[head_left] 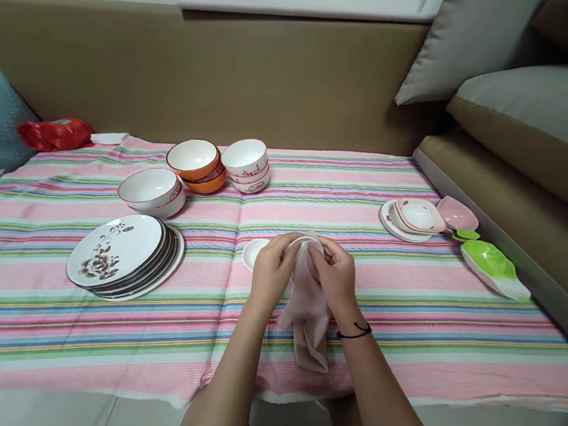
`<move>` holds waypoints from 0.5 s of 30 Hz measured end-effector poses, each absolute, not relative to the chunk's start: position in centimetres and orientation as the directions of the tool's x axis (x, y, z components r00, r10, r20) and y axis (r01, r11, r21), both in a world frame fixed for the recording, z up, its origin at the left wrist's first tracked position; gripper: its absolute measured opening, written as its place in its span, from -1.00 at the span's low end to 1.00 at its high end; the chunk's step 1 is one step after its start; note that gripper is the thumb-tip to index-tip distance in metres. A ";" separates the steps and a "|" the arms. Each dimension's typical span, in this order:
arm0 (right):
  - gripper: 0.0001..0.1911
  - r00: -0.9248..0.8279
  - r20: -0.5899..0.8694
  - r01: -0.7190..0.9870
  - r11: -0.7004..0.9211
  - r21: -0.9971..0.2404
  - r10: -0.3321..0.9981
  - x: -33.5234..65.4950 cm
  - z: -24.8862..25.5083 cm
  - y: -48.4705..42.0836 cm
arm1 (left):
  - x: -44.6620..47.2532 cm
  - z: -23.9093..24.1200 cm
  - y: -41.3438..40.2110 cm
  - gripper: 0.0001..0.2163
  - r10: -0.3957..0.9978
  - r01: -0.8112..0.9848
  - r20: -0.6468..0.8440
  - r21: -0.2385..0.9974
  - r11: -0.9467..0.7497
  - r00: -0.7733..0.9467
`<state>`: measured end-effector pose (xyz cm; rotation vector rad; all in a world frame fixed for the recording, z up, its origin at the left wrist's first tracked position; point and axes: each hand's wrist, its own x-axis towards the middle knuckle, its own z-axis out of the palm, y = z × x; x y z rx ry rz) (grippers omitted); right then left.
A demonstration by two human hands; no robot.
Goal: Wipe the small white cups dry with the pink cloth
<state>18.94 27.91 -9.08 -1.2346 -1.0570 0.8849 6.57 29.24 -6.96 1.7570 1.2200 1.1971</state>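
Over the middle of the striped cloth, my left hand [271,272] grips the rim of a small white dish [305,243] held up on edge. My right hand [335,278] presses a pale pink cloth [306,319] against the dish; the cloth hangs down between my wrists. Both hands have their fingers closed. Another small white dish [253,253] lies flat on the table just left of my left hand.
A stack of flower-patterned plates [124,256] lies at the left, with white, orange and red-trimmed bowls [208,165] behind it. At the right are small pink-rimmed dishes [414,219], a pink dish [457,213] and a green leaf dish [494,268]. Sofa cushions rise at the right.
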 end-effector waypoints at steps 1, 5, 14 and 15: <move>-0.69 0.270 0.178 0.053 0.170 -0.984 0.946 19.0 -9.1 27.9 | 6.6 -7.0 29.2 -0.80 0.943 0.315 0.295 0.890 -0.330 0.154; -0.68 0.261 0.246 0.120 0.222 -0.968 0.933 19.3 -9.2 28.0 | 6.6 -7.2 29.2 -0.78 0.965 0.305 0.219 0.918 -0.255 0.146; -0.77 0.330 0.339 0.498 0.143 -0.855 0.881 19.4 -9.1 27.6 | 6.4 -7.8 29.4 -0.78 0.976 0.282 0.206 0.935 -0.217 0.066; -0.78 0.301 0.380 0.516 0.186 -0.836 0.875 19.4 -9.1 27.6 | 6.3 -7.8 29.5 -0.79 0.968 0.300 0.227 0.921 -0.248 0.104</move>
